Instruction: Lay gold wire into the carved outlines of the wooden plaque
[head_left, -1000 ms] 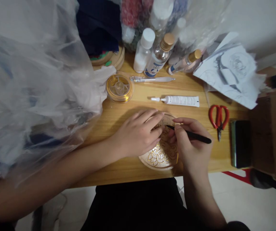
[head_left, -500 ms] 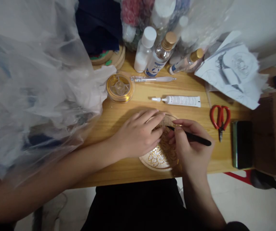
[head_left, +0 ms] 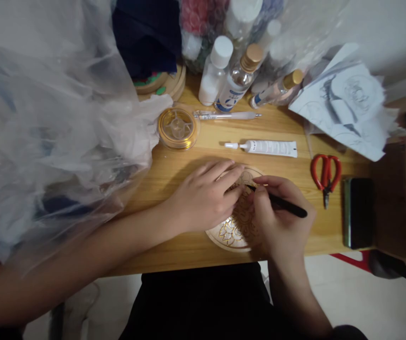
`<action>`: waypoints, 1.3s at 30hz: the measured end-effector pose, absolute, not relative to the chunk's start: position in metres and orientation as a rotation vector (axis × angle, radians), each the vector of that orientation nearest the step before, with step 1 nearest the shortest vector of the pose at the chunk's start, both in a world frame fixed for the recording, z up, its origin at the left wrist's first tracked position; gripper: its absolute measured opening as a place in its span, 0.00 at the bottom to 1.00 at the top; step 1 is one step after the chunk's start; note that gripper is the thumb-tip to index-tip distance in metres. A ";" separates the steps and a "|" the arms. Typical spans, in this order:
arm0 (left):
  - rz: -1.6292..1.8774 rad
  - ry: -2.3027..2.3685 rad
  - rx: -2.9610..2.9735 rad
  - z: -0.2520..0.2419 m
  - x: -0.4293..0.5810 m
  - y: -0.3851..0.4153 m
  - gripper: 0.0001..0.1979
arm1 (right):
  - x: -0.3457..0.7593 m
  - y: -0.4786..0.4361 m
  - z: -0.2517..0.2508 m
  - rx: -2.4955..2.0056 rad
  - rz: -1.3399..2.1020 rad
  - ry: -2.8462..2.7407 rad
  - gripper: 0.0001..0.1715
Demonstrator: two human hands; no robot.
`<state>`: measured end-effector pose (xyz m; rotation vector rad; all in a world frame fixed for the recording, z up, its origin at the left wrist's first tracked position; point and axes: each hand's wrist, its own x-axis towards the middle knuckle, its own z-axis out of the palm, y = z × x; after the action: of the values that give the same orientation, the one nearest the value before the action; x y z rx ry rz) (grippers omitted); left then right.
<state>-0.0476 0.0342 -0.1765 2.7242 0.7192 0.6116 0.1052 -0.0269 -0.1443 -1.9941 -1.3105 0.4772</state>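
A round wooden plaque (head_left: pixel 229 235) with a raised gold wire flower pattern lies flat near the table's front edge. My left hand (head_left: pixel 204 196) rests palm down over its left side, fingers stretched out and slightly apart. From the right, my right hand (head_left: pixel 286 219) pinches slim black tweezers (head_left: pixel 288 206) between thumb and fingers. The pointed end is on the plaque's upper part, close to my left fingertips. Both hands hide much of the pattern. Whether the tips hold a wire is too small to tell.
Behind the plaque lie a white glue tube (head_left: pixel 272 147), a spool of gold wire (head_left: pixel 177 128) and a pen (head_left: pixel 229 115). Bottles (head_left: pixel 236 85) stand farther back. Red-handled pliers (head_left: pixel 325 174) and a dark phone-like block (head_left: pixel 358 212) lie right. Plastic bags (head_left: pixel 64 118) crowd the left.
The back end of the tweezers has dipped slightly downward and left as my right hand shifts a little. My left hand stays on the plaque. The whole view has moved slightly.
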 end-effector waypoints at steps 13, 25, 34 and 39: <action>0.632 0.740 2.767 -0.178 -0.047 0.033 0.13 | 0.103 -0.024 -0.138 -1.977 0.296 -1.676 0.06; 0.602 0.770 2.755 -0.177 -0.044 0.032 0.14 | 0.120 -0.015 -0.128 -1.720 0.235 -2.204 0.08; 0.626 0.755 2.764 -0.181 -0.046 0.031 0.12 | 0.137 -0.003 -0.121 -1.400 0.295 -2.539 0.06; 0.639 0.768 2.778 -0.180 -0.047 0.031 0.13 | 0.149 0.009 -0.117 -1.226 0.322 -2.687 0.09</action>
<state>-0.0468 0.0311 -0.1798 2.7780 0.7682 0.6392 0.1486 0.0091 -0.1174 -1.2264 -2.6870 0.3224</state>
